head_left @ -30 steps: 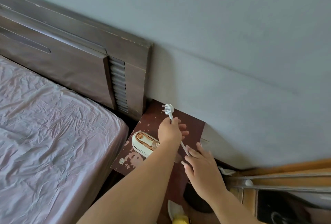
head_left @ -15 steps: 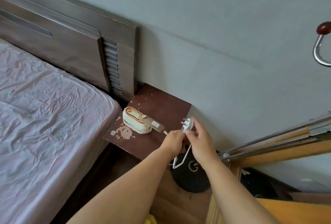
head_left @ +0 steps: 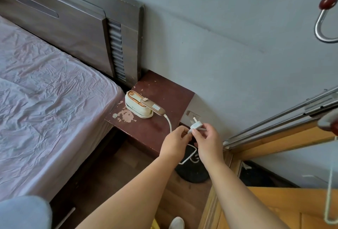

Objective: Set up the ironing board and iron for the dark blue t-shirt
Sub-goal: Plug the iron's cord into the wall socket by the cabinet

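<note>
Iron (head_left: pixel 140 107) sits on the bench (head_left: pixel 164 89) beside the bed (head_left: pixel 45 100), near the bench's front-left corner, handle folded flat. Its white cord (head_left: pixel 169 122) arcs off the handle end, over the bench's front edge and down to my hands.

Right hand (head_left: pixel 207 139): thumb and forefinger pinched on the plug (head_left: pixel 195 126), other fingers loosely curled. Prongs point up and toward the wall. Left hand (head_left: pixel 174 141): closed lightly on the cord just behind the plug, steadying it. A slack loop of cord hangs below both hands, in front of a dark round base (head_left: pixel 193 173) on the floor.

Socket (head_left: pixel 193 114) is low on the wall, just right of the bench and just above the plug. Plug is near it but not in. No ironing board or t-shirt in view; I judge the setup still early.

Risks from here:
- Prongs look tilted relative to the socket face. Pushing in at this angle could bend them or miss the slots.
- Bench edge crowds the socket on the left; the left hand may have no room and could knock the plug off line.
- Cord run from iron to plug looks short. A pull toward the wall could drag the iron across the bench, perhaps off the edge.
- The hanging loop could snag on the base below.
- Fingertips sit close to the prongs; they could touch metal as it seats.
</note>
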